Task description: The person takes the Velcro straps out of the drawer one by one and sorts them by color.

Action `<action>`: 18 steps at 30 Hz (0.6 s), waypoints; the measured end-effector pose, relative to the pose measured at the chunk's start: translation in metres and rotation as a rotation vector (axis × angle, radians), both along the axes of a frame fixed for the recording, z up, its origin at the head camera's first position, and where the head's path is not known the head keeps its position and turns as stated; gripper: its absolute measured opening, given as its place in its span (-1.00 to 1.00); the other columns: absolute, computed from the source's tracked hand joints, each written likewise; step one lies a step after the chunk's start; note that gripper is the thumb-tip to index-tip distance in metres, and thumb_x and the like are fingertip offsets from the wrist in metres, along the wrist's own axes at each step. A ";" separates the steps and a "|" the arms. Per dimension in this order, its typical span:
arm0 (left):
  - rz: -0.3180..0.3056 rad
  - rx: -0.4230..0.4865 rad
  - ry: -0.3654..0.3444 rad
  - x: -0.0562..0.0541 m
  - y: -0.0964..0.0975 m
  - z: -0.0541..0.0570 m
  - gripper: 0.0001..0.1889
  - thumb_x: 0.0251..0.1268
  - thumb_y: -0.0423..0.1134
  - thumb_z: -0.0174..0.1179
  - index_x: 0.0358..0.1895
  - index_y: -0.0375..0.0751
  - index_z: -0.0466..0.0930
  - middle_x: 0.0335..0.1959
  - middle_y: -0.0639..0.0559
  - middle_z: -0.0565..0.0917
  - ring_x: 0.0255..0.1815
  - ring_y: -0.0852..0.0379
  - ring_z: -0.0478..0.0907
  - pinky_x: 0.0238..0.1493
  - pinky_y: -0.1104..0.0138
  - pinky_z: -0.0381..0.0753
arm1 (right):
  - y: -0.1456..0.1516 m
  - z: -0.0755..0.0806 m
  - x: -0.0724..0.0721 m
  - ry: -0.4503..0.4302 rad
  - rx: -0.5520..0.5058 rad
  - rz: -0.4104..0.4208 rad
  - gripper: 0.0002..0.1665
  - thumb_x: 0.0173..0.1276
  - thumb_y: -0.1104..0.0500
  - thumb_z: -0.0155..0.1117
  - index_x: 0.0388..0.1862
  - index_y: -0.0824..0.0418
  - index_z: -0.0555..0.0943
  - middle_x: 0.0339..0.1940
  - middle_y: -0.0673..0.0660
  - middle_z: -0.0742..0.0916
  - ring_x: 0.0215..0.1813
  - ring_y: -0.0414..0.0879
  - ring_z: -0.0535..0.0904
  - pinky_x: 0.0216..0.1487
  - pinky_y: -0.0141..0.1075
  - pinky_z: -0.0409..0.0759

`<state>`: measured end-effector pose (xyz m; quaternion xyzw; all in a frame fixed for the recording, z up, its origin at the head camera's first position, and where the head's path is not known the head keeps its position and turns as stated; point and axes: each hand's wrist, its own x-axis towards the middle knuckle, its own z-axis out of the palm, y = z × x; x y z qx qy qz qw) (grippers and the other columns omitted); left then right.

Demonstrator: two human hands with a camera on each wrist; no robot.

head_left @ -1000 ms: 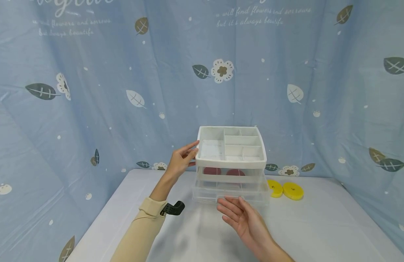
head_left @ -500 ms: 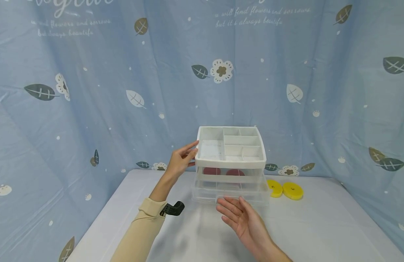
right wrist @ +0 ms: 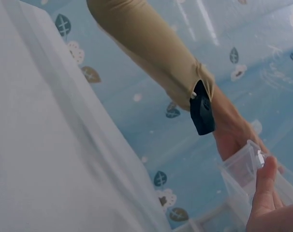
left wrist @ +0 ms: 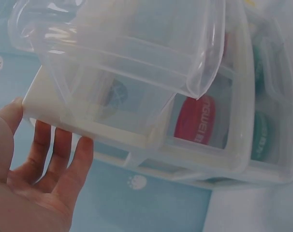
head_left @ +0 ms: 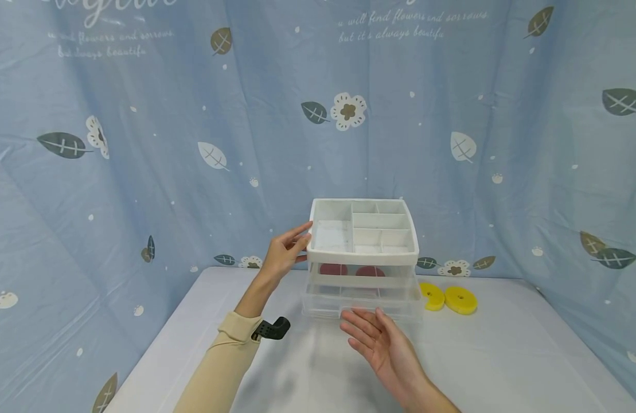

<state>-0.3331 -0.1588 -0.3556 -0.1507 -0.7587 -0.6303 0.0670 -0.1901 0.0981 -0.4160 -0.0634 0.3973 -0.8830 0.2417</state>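
A white drawer organizer [head_left: 363, 258] with a divided top tray stands on the table. My left hand [head_left: 284, 252] grips its left side by the upper rim, thumb in front and fingers against the side in the left wrist view. One clear drawer [left wrist: 137, 60] is pulled out towards me. At that drawer's front edge rests my right hand [head_left: 385, 350], its fingers straight and the thumb raised; in the right wrist view a fingertip meets the small front tab [right wrist: 260, 158]. Behind clear plastic lie a red disc [left wrist: 197, 118] with white lettering and a green disc [left wrist: 260, 135].
Two yellow discs [head_left: 460, 300], the left one partly hidden, lie on the white table [head_left: 503, 355] right of the organizer. A blue patterned curtain [head_left: 266, 115] hangs behind and at both sides. A black band [head_left: 272, 328] sits at the left cuff.
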 end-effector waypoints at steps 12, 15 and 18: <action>0.007 -0.011 0.031 0.000 0.002 -0.001 -0.57 0.46 -0.05 0.13 0.36 0.23 0.45 0.13 -0.20 0.61 0.12 -0.11 0.60 0.15 0.02 0.67 | -0.002 0.000 -0.010 0.000 0.026 -0.040 -0.29 0.64 -0.16 -0.26 0.53 0.28 0.15 0.32 0.13 0.61 0.30 -0.07 0.58 0.29 -0.31 0.60; 0.006 -0.010 0.027 0.003 0.002 0.002 -0.57 0.46 -0.05 0.13 0.36 0.22 0.45 0.12 -0.21 0.60 0.10 -0.10 0.60 0.19 -0.06 0.62 | -0.003 0.001 -0.014 -0.013 0.037 -0.053 -0.30 0.65 -0.15 -0.29 0.52 0.28 0.16 0.32 0.14 0.61 0.30 -0.07 0.58 0.29 -0.30 0.59; 0.014 -0.013 0.016 0.003 0.001 0.002 -0.57 0.45 -0.03 0.14 0.35 0.24 0.46 0.11 -0.19 0.61 0.10 -0.09 0.60 0.19 -0.04 0.63 | -0.003 0.002 -0.017 -0.018 0.051 -0.059 -0.30 0.66 -0.15 -0.33 0.52 0.28 0.16 0.32 0.13 0.62 0.30 -0.08 0.59 0.30 -0.30 0.59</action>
